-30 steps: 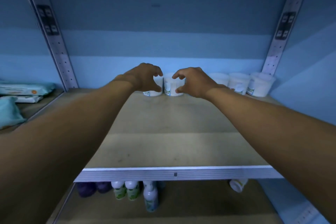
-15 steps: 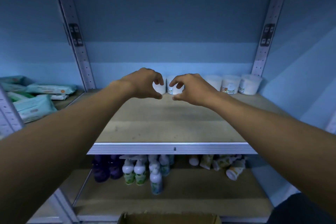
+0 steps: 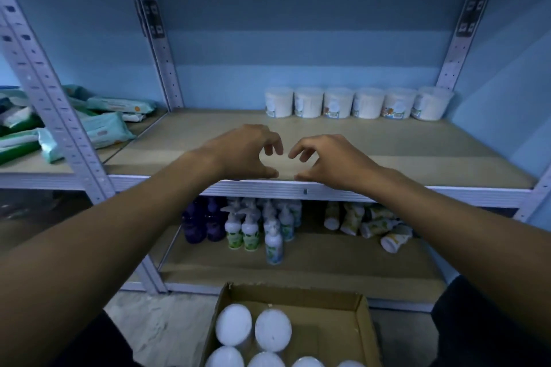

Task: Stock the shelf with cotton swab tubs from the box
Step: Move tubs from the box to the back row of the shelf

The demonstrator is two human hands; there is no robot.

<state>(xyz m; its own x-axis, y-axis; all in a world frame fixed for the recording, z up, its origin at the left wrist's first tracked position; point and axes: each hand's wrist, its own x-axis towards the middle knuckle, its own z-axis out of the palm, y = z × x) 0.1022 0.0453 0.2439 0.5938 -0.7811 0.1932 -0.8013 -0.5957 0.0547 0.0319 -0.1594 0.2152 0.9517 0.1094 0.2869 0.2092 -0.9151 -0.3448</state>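
Both hands have drawn back from the tubs to the shelf's (image 3: 447, 155) front edge. Left hand (image 3: 244, 155) and right hand (image 3: 328, 161) hover side by side there, fingers loosely curled and released, grasping nothing. Six cotton swab tubs (image 3: 357, 103) stand in a row along the shelf's back edge, toward its right corner. More tubs sit in the box (image 3: 365, 328) on the floor below.

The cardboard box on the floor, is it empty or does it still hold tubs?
Not empty. The cardboard box is open at the top, and white round tub lids show inside it, toward its left side.
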